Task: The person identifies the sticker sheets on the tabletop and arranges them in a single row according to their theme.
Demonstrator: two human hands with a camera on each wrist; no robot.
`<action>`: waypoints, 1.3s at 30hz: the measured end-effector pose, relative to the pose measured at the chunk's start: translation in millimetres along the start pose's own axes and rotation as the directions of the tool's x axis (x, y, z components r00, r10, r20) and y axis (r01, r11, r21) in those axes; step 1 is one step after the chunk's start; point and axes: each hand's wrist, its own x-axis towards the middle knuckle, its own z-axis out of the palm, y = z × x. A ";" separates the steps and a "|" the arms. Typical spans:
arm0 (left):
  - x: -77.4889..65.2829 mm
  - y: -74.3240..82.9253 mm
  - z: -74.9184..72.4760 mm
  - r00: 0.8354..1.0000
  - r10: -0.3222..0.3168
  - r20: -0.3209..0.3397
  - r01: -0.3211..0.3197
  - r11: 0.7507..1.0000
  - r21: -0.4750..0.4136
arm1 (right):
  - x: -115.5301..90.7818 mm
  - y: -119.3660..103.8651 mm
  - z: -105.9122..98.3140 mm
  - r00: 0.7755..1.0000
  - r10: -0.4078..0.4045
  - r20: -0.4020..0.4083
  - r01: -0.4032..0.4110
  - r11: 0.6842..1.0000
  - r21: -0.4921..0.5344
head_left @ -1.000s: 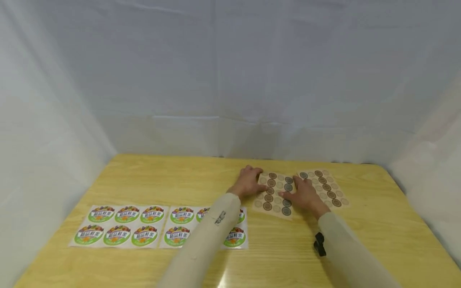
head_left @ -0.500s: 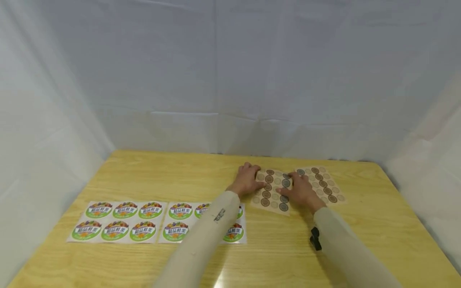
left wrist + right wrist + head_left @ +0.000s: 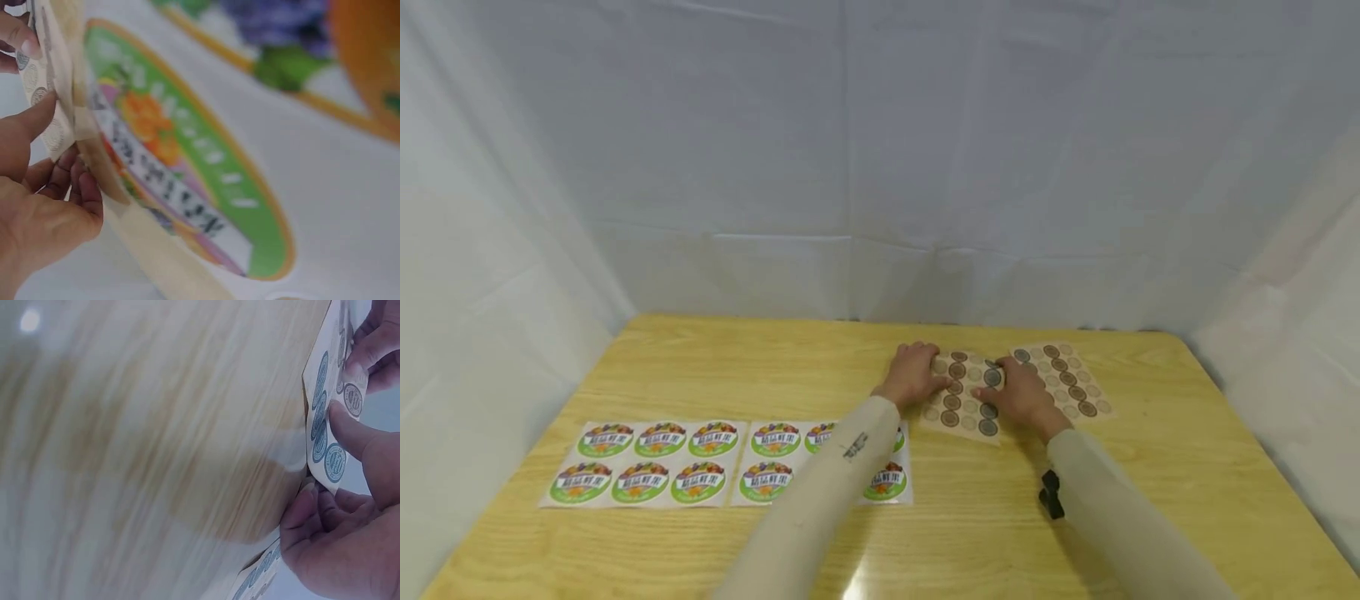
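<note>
On my feed, both hands were on the tan sticker sheet (image 3: 967, 408), toward the rear of the tabletop (image 3: 970, 525). L hand (image 3: 914, 375) had its L edge: grip nearly closed, thumb on the face, fingers tucked under, just paper btwn. R hand (image 3: 1022, 395) pinched its R edge the same way, grip also nearly closed. Round stickers (image 3: 951, 402) in brown, grey-blue + pale showed btwn the thumbs. A 2nd tan sheet (image 3: 1067, 379) lay just R of the held one. L of the held sheet + nearer the person: inner fruit-label sheet (image 3: 767, 458), part-hidden by L sleeve (image 3: 827, 483), then outer fruit-label sheet (image 3: 642, 463), farther L. Wrist cams were blurry, so couldn't say for sure how much of the held sheet was off the tabletop.
</note>
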 end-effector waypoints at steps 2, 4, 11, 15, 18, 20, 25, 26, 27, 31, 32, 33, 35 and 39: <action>1.3 0.5 -2.6 1.000 -0.007 0.015 0.007 1.000 0.013 | 1.9 -1.7 0.5 1.000 0.003 0.004 -0.003 1.000 0.007; 2.7 1.2 -3.5 0.999 -0.016 0.030 0.016 1.000 0.012 | 2.0 -2.2 -0.3 1.000 -0.002 0.010 0.002 1.000 0.021; -8.2 6.2 -6.8 0.999 0.006 0.040 -0.002 0.995 -0.095 | -11.6 4.3 -9.1 0.998 -0.067 -0.002 0.067 0.992 0.111; -25.7 10.7 -13.2 0.999 0.013 0.052 -0.002 0.982 -0.191 | -25.4 5.1 -14.4 0.991 -0.132 -0.014 0.133 0.983 0.130; -39.0 12.4 -16.6 0.999 0.002 0.053 0.009 0.978 -0.207 | -35.8 2.6 -15.5 0.985 -0.173 0.005 0.171 0.977 0.124; -48.0 13.7 -17.0 0.998 -0.002 0.056 0.013 0.980 -0.199 | -42.2 1.9 -14.1 0.984 -0.179 0.016 0.176 0.978 0.110; -68.2 17.2 -11.6 0.997 0.008 0.079 0.002 0.992 -0.130 | -57.2 4.1 -5.5 0.989 -0.142 0.049 0.137 0.986 0.093; -70.9 17.9 -9.9 0.996 0.019 0.083 -0.010 0.995 -0.103 | -60.1 5.0 -3.9 0.990 -0.131 0.057 0.125 0.987 0.097; -73.6 18.5 -8.4 0.996 0.027 0.086 -0.020 0.997 -0.077 | -62.7 5.6 -2.3 0.990 -0.122 0.064 0.115 0.988 0.101; -81.3 18.9 -4.3 0.995 0.054 0.086 -0.055 0.998 0.011 | -68.8 6.2 4.7 0.992 -0.093 0.088 0.083 0.990 0.113; -82.7 18.7 -3.6 0.995 0.054 0.084 -0.055 0.998 0.018 | -69.6 5.9 6.4 0.992 -0.093 0.088 0.083 0.990 0.111; -83.7 18.3 -2.8 0.995 0.056 0.082 -0.058 0.998 0.030 | -70.2 5.6 8.2 0.992 -0.091 0.086 0.082 0.991 0.106; -84.7 17.4 -1.5 0.995 0.059 0.082 -0.063 0.997 0.048 | -71.3 5.1 11.5 0.993 -0.095 0.075 0.087 0.992 0.094; -85.2 15.8 0.4 0.994 0.065 0.090 -0.075 0.990 0.120 | -72.9 3.7 16.3 0.993 -0.109 0.044 0.107 0.993 0.053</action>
